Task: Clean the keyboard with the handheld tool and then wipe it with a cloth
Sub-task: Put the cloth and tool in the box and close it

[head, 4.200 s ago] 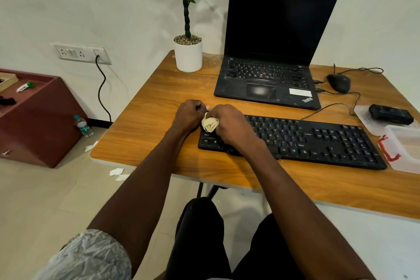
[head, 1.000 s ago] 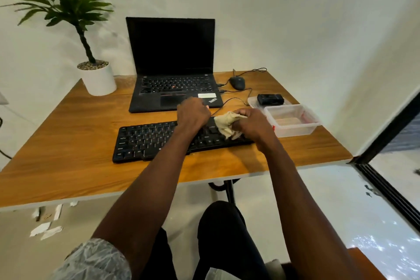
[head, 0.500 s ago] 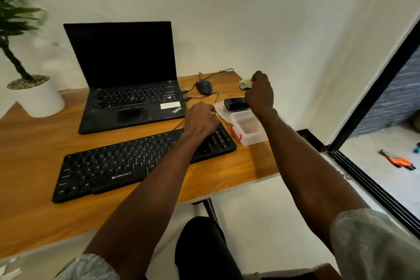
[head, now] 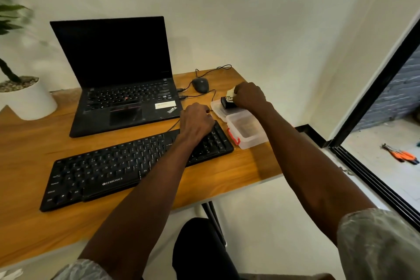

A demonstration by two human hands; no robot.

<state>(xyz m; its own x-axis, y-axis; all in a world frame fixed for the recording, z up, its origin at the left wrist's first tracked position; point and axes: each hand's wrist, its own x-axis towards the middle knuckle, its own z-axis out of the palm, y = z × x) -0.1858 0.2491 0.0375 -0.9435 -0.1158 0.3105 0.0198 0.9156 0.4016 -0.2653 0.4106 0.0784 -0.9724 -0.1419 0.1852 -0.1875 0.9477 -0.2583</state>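
Black keyboard (head: pixel 127 167) sits on the desk (head: pixel 29 143), left hand (head: pixel 196 120) resting loosely curled on its right end. Further back, right hand (head: pixel 250 96) clutches the cloth (head: pixel 230 94) over the black handheld tool (head: pixel 226 103) on a clear lid (head: pixel 217 108).

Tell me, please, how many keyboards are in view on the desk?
2: the separate black keyboard at the desk's near edge under the left hand, and the laptop's built-in one behind it. None seems hidden.

We're looking at a small office or home-office corner: a wooden worktop (head: pixel 241 173) is sitting against a plain white wall, carrying an open laptop (head: pixel 122 79), an external keyboard (head: pixel 109 173), a wired mouse (head: pixel 200 85) and a potted plant (head: pixel 25 95).
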